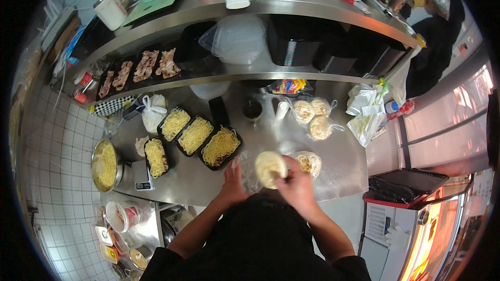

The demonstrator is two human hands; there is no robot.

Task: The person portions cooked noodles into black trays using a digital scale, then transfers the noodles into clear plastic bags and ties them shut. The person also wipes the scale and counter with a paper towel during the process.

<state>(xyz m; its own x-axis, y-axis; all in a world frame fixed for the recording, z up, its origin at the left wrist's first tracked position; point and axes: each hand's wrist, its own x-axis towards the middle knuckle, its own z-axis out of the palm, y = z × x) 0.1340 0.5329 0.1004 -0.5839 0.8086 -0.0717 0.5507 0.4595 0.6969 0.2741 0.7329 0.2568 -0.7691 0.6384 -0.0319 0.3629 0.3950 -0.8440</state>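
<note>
My right hand (299,189) grips a round pale flatbread (267,168) by its right edge, above the front of the steel table (332,183). Thin clear film shows at the fingertips of my left hand (233,183), which holds a crumpled clear plastic bag (250,169) lying just left of the bread. Right behind my right hand lies another pile of flatbread (310,164) on clear plastic. Farther back sit several knotted clear bags of flatbread (319,127). Left of my left hand, a black tray of yellow noodles (220,146) stands nearest.
More noodle trays (195,134), a kitchen scale (141,175) and a steel bowl of noodles (104,166) stand left. A dark cup (252,110) and a phone (218,111) are behind. A steel shelf (250,78) spans the back; a lit, glass-fronted cabinet (422,238) is at right.
</note>
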